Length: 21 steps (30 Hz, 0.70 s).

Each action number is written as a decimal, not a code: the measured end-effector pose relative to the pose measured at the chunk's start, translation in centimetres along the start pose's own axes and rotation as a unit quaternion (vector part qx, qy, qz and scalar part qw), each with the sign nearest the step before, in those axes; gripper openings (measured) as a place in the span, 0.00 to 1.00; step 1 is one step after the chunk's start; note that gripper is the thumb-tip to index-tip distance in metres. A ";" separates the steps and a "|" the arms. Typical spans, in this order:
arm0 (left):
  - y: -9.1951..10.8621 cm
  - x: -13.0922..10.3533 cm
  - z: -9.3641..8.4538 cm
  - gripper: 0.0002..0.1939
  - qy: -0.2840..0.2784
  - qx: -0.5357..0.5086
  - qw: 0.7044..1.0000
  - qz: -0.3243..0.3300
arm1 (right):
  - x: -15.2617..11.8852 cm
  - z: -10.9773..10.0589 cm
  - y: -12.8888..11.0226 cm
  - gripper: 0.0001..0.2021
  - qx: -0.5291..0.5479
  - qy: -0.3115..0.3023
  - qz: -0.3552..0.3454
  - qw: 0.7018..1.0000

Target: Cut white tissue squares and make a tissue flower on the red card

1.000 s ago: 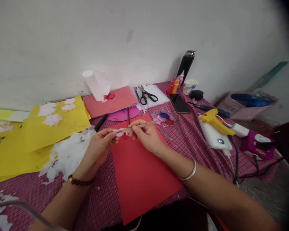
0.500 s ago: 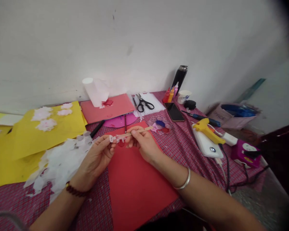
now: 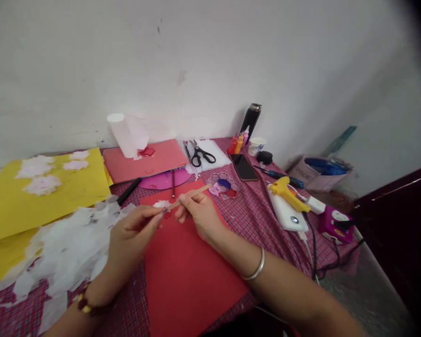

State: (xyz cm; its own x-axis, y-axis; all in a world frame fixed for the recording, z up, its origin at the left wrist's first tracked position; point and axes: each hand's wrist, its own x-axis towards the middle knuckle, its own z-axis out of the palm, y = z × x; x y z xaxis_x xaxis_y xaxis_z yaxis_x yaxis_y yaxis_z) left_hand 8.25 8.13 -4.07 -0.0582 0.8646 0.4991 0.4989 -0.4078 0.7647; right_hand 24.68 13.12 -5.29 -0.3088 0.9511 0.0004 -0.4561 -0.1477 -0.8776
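My right hand [image 3: 201, 213] pinches a flat wooden craft stick [image 3: 201, 189] between thumb and fingers, the stick slanting down to the left. At its lower end, the thumb and fingertips of my left hand [image 3: 131, 236] close around the tip. Something small and dark shows there, too small to name. Just behind the tip, a white paper piece [image 3: 161, 204] appears on the red sheet [image 3: 192, 262], beside a small dark red patch. Both hands hover over the upper part of this sheet.
White paper cutouts [image 3: 73, 238] heap at left, near yellow sheets [image 3: 7, 206] with pale paper flowers [image 3: 42, 184]. Behind are scissors [image 3: 199, 154], a paint palette [image 3: 215, 180] and a phone [image 3: 243, 167]. A yellow glue gun [image 3: 289, 194] rests on a white power bank [image 3: 284, 215] at right.
The view has turned right, so everything sits further left. The white curled paper has left my left fingers, which now pinch the stick's tip; a white piece shows on the red sheet.
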 end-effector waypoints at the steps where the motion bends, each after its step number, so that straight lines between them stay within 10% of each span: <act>1: 0.0 -0.1 -0.1 0.04 -0.008 0.041 0.997 0.071 | 0.0 -0.1 0.0 0.23 0.003 0.004 0.018 1.000; 5: 0.0 -0.2 -0.4 0.06 -0.027 0.121 0.970 0.209 | -0.1 -0.3 -0.2 0.20 0.051 -0.004 0.084 0.995; 12: 0.9 2.1 -0.8 0.12 -0.051 -0.003 0.994 -0.092 | 1.0 -1.0 -0.1 0.20 0.100 -0.025 0.047 0.994; 21: -3.5 2.5 -0.6 0.12 -0.071 0.207 0.971 -0.094 | 2.8 -2.2 1.0 0.06 -0.141 0.043 -0.073 0.986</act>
State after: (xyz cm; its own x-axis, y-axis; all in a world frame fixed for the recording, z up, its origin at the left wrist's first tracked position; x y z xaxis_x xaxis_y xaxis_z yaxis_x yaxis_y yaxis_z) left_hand 5.83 11.51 -5.22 -0.0772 0.9559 0.2832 0.7976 -0.1112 0.5929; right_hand 25.24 16.30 -7.20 -0.1800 0.9778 0.1074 -0.2374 0.0628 -0.9694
